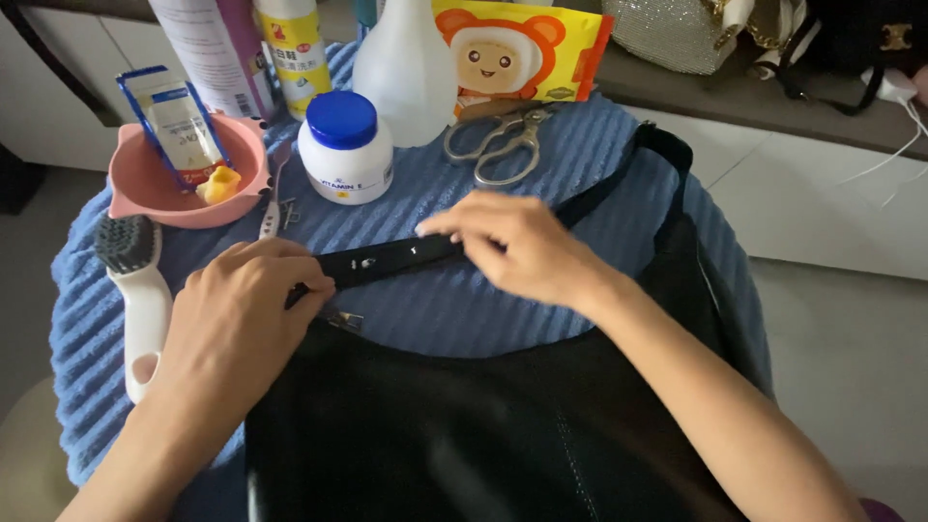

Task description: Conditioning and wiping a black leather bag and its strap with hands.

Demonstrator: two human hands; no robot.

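Left hand [242, 309] curled, fingertips pinching the near end of the black strap [387, 259], at 3 o'clock from the hand. Strap's long axis runs 8 to 2 o'clock across the blue towel [425, 309]. Right hand [522, 246] lies flat on it, fingers together pressing, above the black bag [464, 425].

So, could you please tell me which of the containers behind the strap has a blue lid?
The short white jar beside the pink bowl; it alone has a blue screw lid, and it stands far lower than the tall bottles behind it.
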